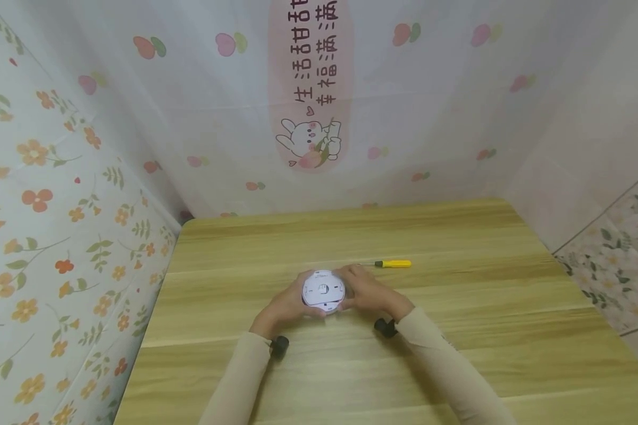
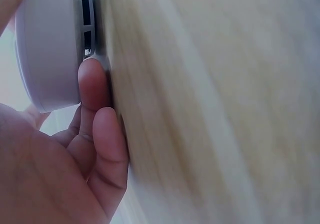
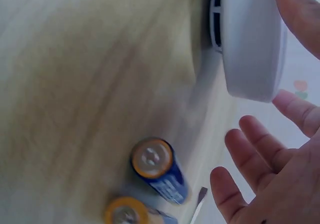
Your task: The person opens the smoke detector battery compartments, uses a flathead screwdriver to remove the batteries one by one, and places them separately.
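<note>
A round white smoke detector (image 1: 319, 298) lies between both hands in the head view, its flat back plate facing up. My left hand (image 1: 289, 300) grips its left side, thumb near the front edge. In the left wrist view, fingers (image 2: 93, 86) reach under the white casing (image 2: 50, 48), beside a dark vented ring close over the table. My right hand (image 1: 371, 290) holds the opposite side. The right wrist view shows its thumb and one finger at the rim of the casing (image 3: 252, 43), while the other fingers (image 3: 250, 154) are spread apart from it.
A yellow-handled screwdriver (image 1: 396, 264) lies behind the right hand on the wooden table (image 1: 218, 254). Two batteries, a blue one (image 3: 172, 184) and an orange-ended one (image 3: 126, 215), are near the right hand. Patterned curtains (image 1: 430, 118) hang behind and beside the table.
</note>
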A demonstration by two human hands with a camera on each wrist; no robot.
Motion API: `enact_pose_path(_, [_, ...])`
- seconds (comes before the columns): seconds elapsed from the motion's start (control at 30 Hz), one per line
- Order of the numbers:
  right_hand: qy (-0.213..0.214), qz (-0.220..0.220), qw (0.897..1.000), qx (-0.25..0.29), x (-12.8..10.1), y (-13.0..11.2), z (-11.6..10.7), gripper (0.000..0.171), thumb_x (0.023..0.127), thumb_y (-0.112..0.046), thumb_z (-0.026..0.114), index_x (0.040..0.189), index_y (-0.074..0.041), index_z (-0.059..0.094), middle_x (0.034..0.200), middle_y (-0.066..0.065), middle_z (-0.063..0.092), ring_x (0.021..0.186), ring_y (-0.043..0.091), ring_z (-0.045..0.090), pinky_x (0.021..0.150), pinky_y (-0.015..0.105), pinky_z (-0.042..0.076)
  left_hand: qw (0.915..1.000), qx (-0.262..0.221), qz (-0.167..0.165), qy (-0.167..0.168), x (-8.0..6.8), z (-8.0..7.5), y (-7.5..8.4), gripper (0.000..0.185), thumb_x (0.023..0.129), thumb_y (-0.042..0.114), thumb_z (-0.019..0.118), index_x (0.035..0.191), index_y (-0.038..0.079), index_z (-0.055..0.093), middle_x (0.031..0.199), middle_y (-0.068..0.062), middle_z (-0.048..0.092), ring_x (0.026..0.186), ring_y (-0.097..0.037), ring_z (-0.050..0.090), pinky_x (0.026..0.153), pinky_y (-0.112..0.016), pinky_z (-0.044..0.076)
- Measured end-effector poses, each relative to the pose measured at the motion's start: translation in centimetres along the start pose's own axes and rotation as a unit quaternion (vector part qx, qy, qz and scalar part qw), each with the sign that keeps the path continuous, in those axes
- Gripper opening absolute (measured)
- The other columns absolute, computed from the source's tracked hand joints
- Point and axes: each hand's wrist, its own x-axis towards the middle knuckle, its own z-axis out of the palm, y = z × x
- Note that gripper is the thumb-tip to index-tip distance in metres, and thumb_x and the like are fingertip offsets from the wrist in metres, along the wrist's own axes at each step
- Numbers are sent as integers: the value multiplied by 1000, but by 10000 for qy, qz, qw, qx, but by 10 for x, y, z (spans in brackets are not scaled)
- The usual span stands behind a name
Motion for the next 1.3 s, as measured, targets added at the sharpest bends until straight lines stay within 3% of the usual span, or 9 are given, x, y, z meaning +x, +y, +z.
enact_pose_path(0.23, [-229, 256, 9987, 375, 4, 0, 4, 79, 81, -33, 76, 144, -2, 38, 147, 18, 45, 137, 35, 40, 113, 60, 24, 9998, -174, -45, -19, 0, -2, -1, 110, 70, 33, 86, 154, 13, 18, 152, -13, 38, 133, -30, 43, 112, -54, 32])
enact_pose_path(0.5, [-297, 344, 9969, 647, 4, -2, 4, 78, 83, -30, 75, 144, -1, 37, 145, 18, 46, 134, 33, 44, 113, 50, 34, 9948, -949, -230, -283, -1, -5, -3, 89, 84, 36, 73, 152, 17, 19, 147, -8, 41, 129, -26, 44, 112, -50, 30])
enact_pose_path(0.97, [-211, 390, 9955, 832, 5, 0, 7, 77, 82, -26, 76, 144, -1, 38, 146, 19, 45, 136, 34, 42, 114, 48, 34, 9978, -640, -102, -138, -1, -7, -6, 83, 87, 28, 71, 152, 12, 23, 151, -15, 39, 139, -31, 37, 117, -51, 26])
enact_pose_path(1.3, [-12, 499, 9948, 890, 5, -1, 10, 73, 81, -20, 76, 142, -2, 42, 143, 17, 49, 133, 31, 46, 112, 46, 37, 9981, -519, -330, 19, -3, -9, -2, 82, 85, 32, 72, 152, 18, 27, 152, -15, 39, 140, -34, 35, 116, -55, 24])
